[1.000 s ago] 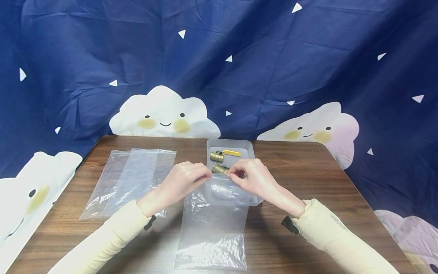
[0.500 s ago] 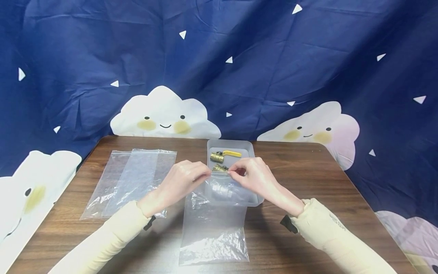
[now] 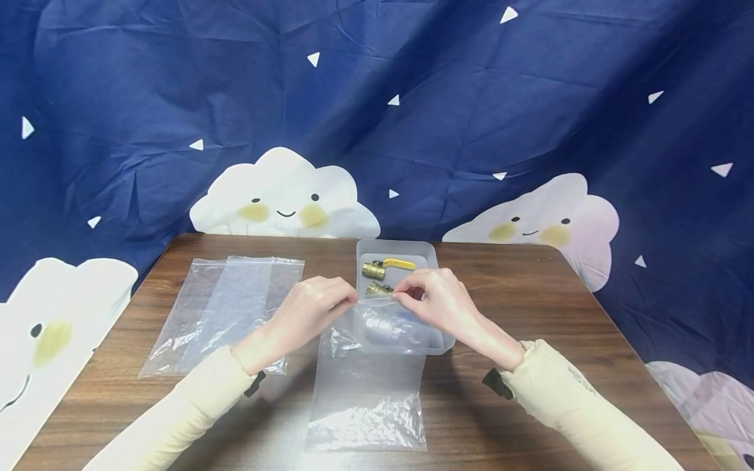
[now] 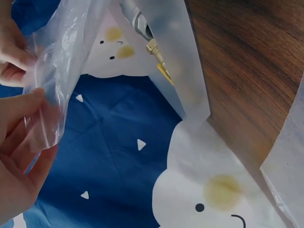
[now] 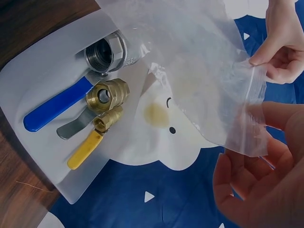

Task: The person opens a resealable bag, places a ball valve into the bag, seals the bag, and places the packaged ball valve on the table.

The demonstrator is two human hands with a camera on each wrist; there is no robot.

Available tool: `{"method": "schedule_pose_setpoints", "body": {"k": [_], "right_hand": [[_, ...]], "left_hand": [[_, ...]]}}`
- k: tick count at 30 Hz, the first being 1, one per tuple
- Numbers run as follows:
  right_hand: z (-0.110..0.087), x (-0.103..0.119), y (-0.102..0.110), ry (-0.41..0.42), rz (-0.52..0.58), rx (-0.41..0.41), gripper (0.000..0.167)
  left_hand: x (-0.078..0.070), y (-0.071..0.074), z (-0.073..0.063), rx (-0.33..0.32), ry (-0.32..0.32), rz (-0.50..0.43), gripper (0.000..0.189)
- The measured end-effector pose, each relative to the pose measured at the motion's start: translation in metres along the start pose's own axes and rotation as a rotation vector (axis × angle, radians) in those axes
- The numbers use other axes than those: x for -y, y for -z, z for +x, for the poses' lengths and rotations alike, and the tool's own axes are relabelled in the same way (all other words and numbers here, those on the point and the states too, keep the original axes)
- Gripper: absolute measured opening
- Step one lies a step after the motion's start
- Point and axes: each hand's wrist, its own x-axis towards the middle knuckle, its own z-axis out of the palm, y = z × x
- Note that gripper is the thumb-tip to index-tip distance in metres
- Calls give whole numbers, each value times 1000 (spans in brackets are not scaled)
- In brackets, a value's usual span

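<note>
Both hands pinch the zip-seal edge of a clear plastic zip bag (image 3: pixel 371 399), which hangs over the near part of a translucent tray and onto the table. My left hand (image 3: pixel 318 304) grips the edge's left side, my right hand (image 3: pixel 436 297) its right side. From the right wrist view, the tray (image 5: pixel 42 52) holds a silver ball valve with a blue handle (image 5: pixel 59 104), a brass ball valve with a grey lever (image 5: pixel 108 94) and a smaller brass ball valve with a yellow handle (image 5: pixel 85 149). The silver valve is partly covered by the bag.
Overlapping flat clear zip bags (image 3: pixel 230 314) lie left of the tray on the brown wooden table (image 3: pixel 518 294). Behind the table hangs a dark blue cloth (image 3: pixel 412 131) printed with clouds.
The bag's lower end has slid slightly away from the table's front edge. My left hand has shifted a little to the left; the right hand has barely moved. Both keep their hold.
</note>
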Motion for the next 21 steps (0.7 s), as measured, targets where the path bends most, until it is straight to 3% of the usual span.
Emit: {"method": "schedule_pose_setpoints", "body": {"k": [5, 9, 15, 21], "right_hand": [[1, -2, 0, -25, 1, -3, 5], [2, -5, 1, 17, 34, 17, 3], [2, -8, 2, 148, 107, 74, 12], [1, -9, 4, 305, 78, 83, 14]], "left_hand": [[-2, 2, 0, 8, -41, -6, 14], [-2, 2, -1, 7, -39, -14, 14], [-1, 0, 0, -10, -6, -27, 15], [1, -2, 0, -2, 9, -39, 16]]}}
